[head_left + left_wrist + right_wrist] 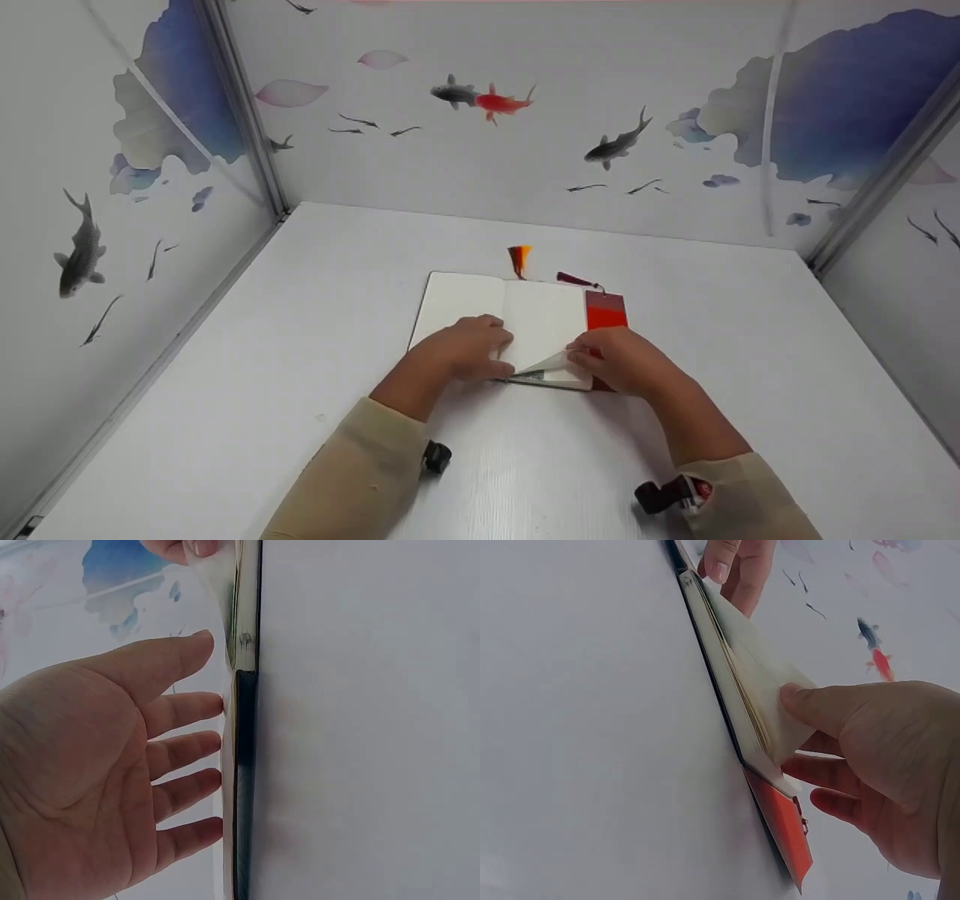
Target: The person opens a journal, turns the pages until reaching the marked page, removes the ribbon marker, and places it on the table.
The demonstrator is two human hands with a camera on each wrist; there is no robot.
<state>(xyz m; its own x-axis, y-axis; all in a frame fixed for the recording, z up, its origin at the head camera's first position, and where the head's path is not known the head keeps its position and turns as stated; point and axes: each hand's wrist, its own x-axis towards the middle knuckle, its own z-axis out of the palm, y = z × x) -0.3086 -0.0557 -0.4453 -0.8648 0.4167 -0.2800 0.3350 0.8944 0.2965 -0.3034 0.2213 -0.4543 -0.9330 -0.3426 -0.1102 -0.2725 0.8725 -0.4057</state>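
Note:
An open notebook with blank cream pages and a dark cover lies on the white table. My left hand rests on the left page near the fold; in the left wrist view its fingers are straight, tips touching the paper. Between thumb and fingers, my right hand pinches the near right corner of a page, which is lifted off the stack. A dark printed patch shows beneath it. Along the notebook's right edge sticks out a red bookmark, partly covered by my right hand.
A dark red tassel hangs off the bookmark's far end. Past the notebook's far edge lies an orange and dark tassel. White panels with painted fish and metal posts enclose the table.

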